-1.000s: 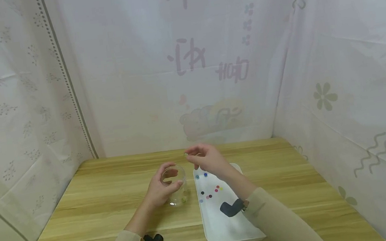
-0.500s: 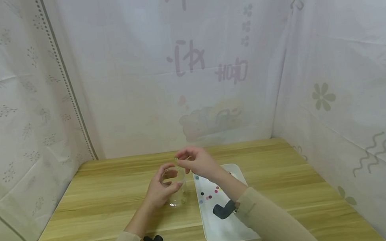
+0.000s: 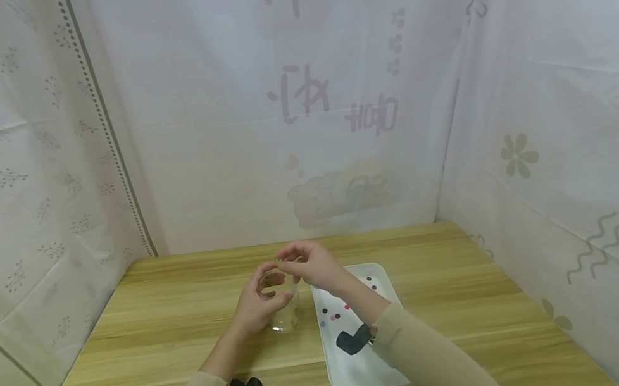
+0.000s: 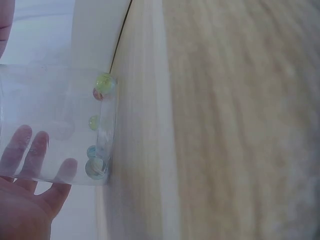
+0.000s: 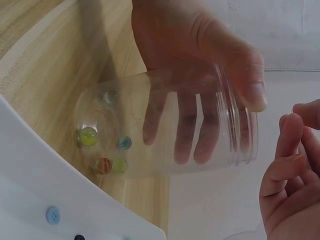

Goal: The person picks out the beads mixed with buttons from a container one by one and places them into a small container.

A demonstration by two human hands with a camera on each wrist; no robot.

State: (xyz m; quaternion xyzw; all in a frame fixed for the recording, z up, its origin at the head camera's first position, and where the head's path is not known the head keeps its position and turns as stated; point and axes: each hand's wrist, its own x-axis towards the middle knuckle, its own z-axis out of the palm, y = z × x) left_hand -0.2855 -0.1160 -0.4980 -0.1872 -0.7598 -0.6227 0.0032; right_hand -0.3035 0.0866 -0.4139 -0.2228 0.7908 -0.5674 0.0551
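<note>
A clear plastic jar [image 3: 284, 315] stands upright on the wooden table, held by my left hand [image 3: 256, 298], whose fingers and thumb wrap around its upper part. Several glass marbles lie on its bottom, among them a yellow-green marble [image 5: 88, 136], a reddish-brown marble [image 5: 104, 165] and a blue marble [image 5: 125, 142]. Just over the jar's mouth, my right hand [image 3: 316, 270] pinches a small green marble [image 3: 278, 260] between thumb and fingertips. In the right wrist view those fingers hide it, and they show right beside the threaded rim.
To the right of the jar lies a white tray [image 3: 359, 375] under my right forearm. Several small coloured buttons are scattered in it, including a light blue button [image 5: 52, 215]. Patterned white curtains [image 3: 211, 134] surround the table at the back and sides.
My right hand has moved left from above the tray's far end to the jar's mouth, carrying the green marble. The left hand and jar have stayed in place.
</note>
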